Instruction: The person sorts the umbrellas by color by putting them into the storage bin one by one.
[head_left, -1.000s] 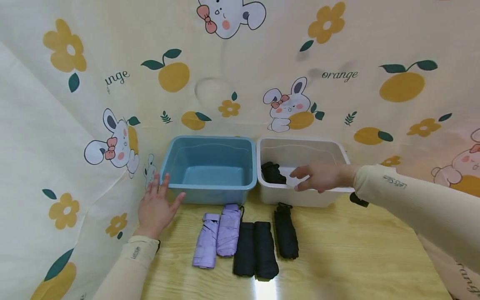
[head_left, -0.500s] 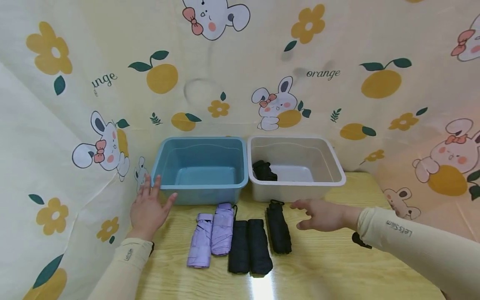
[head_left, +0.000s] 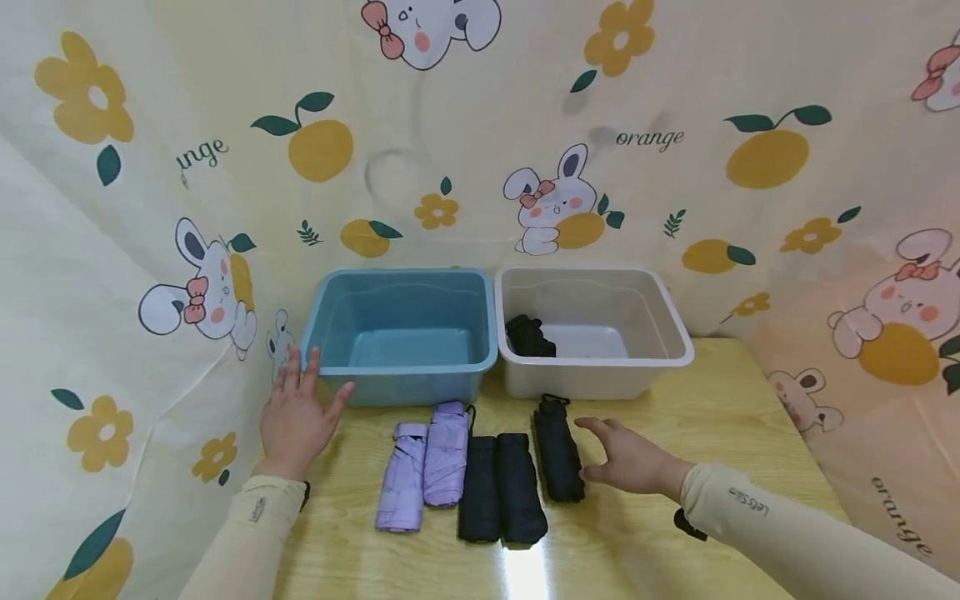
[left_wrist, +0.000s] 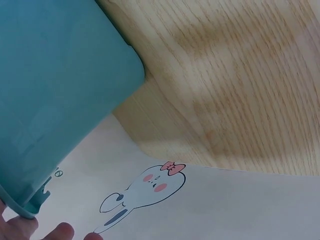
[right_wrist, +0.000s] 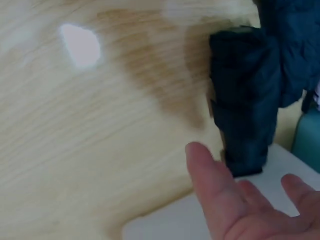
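My right hand (head_left: 633,458), fingers spread and slightly bent, is beside the rightmost black folded umbrella (head_left: 558,454), holding nothing. In the right wrist view the thumb and fingers (right_wrist: 215,185) point toward that umbrella's near end. My left hand (head_left: 297,421) has its fingers extended at the front left corner of the blue bin (head_left: 405,387); the left wrist view catches only fingertips by the rim. Two more black folded umbrellas (head_left: 480,492) lie side by side, left of the first. Left of those are two purple folded umbrellas (head_left: 446,454).
A cream bin (head_left: 585,379) stands against the blue bin's right side, with a black folded umbrella (head_left: 531,336) inside at its left. Both bins stand on the wooden table (head_left: 712,417) before a printed cloth (head_left: 450,108) with rabbits and oranges.
My right hand has come out of the cream bin and moved down and toward the rightmost black umbrella. The left hand stays by the blue bin's corner. The head view has shifted slightly.
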